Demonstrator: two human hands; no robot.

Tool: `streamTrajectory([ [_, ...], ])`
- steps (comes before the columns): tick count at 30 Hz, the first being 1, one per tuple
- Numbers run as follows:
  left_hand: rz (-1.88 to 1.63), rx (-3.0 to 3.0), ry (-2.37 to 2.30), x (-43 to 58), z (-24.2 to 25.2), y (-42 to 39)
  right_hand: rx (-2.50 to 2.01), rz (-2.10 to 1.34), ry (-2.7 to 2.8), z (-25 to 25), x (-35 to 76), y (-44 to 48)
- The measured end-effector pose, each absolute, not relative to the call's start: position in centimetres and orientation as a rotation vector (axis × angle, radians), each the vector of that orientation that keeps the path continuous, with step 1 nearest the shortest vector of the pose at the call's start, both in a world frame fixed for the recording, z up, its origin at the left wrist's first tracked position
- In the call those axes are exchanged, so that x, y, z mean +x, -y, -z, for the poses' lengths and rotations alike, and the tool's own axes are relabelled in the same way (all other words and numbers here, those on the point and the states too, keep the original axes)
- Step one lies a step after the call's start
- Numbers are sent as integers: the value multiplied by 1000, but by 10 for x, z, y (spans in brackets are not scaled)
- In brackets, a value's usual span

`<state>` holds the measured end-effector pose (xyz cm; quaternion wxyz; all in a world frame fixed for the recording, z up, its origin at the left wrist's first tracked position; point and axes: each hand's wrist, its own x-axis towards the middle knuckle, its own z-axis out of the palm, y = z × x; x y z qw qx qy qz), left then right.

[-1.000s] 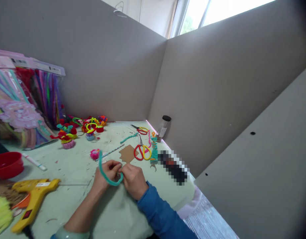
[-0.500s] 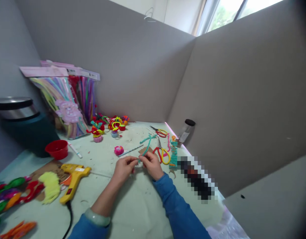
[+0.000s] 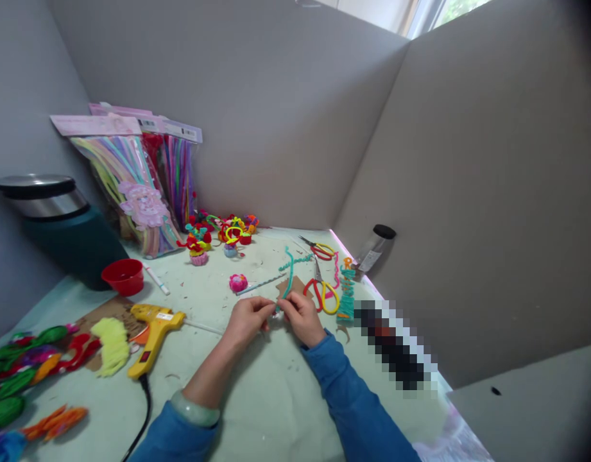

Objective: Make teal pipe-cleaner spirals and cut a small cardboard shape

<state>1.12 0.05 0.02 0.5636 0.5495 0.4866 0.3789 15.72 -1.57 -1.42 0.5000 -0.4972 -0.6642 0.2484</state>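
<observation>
Near the table's middle, both my hands meet fingertip to fingertip over a teal pipe cleaner [image 3: 291, 266]. My right hand [image 3: 302, 319] pinches it, and its free length rises away from me with a slight curve. My left hand [image 3: 249, 321] is closed at the pipe cleaner's near end, which the fingers mostly hide. Just beyond lie a piece of brown cardboard [image 3: 295, 287] and scissors with red and yellow handles [image 3: 330, 298]. A pink pompom-like flower [image 3: 238, 283] and a thin patterned stick [image 3: 259, 284] lie beyond my left hand.
A yellow glue gun [image 3: 153, 337] with a black cord lies left, near a red cup [image 3: 123, 277] and a teal bottle [image 3: 74, 237]. Bags of pipe cleaners [image 3: 131, 186] lean on the back panel. A teal-wound card [image 3: 346, 295] and a clear jar [image 3: 376, 249] are right.
The camera view has tilted down and shifted left, so everything sits a little further right and higher. My hands keep their pinch on the teal pipe cleaner, whose free end now stands straighter.
</observation>
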Motion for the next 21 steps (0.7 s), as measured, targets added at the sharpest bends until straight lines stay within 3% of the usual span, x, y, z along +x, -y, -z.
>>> streamTrajectory([
  [4, -892, 1339, -1166, 11, -1, 1, -1196, -559, 1603, 12, 157, 16],
  [11, -902, 1270, -955, 15, -7, 7, -1162, -838, 1378, 22, 156, 13],
  [21, -904, 1567, -1248, 16, 4, 7, -1240, -556, 1487, 21, 151, 16],
])
